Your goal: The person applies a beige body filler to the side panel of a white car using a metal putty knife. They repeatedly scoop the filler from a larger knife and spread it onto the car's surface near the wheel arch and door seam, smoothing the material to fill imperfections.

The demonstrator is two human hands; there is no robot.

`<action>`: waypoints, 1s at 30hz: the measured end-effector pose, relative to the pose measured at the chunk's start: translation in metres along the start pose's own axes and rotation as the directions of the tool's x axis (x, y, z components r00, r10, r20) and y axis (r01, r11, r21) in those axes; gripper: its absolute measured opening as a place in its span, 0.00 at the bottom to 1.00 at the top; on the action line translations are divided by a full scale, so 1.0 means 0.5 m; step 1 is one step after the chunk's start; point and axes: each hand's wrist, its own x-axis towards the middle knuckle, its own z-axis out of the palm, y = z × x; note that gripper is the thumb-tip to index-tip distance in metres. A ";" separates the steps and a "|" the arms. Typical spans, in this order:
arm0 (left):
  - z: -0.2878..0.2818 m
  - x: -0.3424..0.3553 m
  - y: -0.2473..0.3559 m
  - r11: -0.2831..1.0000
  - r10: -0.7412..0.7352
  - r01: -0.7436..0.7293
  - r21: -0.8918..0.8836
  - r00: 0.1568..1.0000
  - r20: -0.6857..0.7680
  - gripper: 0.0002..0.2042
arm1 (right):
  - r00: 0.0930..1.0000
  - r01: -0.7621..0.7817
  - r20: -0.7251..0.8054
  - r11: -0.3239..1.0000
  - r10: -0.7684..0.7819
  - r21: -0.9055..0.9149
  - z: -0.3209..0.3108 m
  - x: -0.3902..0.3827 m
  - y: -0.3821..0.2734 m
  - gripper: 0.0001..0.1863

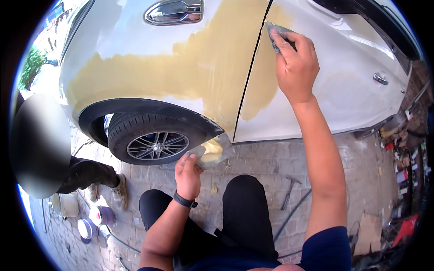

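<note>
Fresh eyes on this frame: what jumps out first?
The big yellow-tan filler patch smeared across the white car's rear quarter and door, above the rear wheel. The right hand presses a flat spreader against the panel just right of the door gap, at the top of the view. Lower down, the left hand holds a board loaded with filler near the wheel arch.

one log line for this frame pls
right hand: presses spreader on car door | left hand: holds putty board | filler patch: yellow
</note>
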 end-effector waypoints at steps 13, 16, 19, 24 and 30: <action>-0.011 0.014 -0.001 1.000 0.019 -0.018 0.021 1.000 -0.017 0.15 | 0.997 -0.063 0.047 0.998 0.062 0.030 0.004 -0.200 -0.087 0.18; -0.021 0.014 0.001 0.999 0.027 -0.027 0.026 1.000 -0.003 0.15 | 0.997 -0.067 0.043 0.997 0.066 0.022 0.008 -0.243 -0.106 0.15; -0.023 0.014 0.002 0.999 0.036 -0.036 0.032 0.999 -0.003 0.15 | 0.995 -0.093 0.044 0.995 0.092 0.022 0.012 -0.283 -0.128 0.13; -0.011 0.012 0.015 1.000 0.016 -0.016 0.006 1.000 0.002 0.15 | 0.990 -0.121 0.070 0.992 0.120 0.020 0.016 -0.352 -0.147 0.12; -0.014 0.007 0.016 0.999 0.001 -0.004 -0.051 0.998 -0.056 0.13 | 0.984 -0.140 0.115 0.990 0.136 0.024 0.024 -0.438 -0.171 0.11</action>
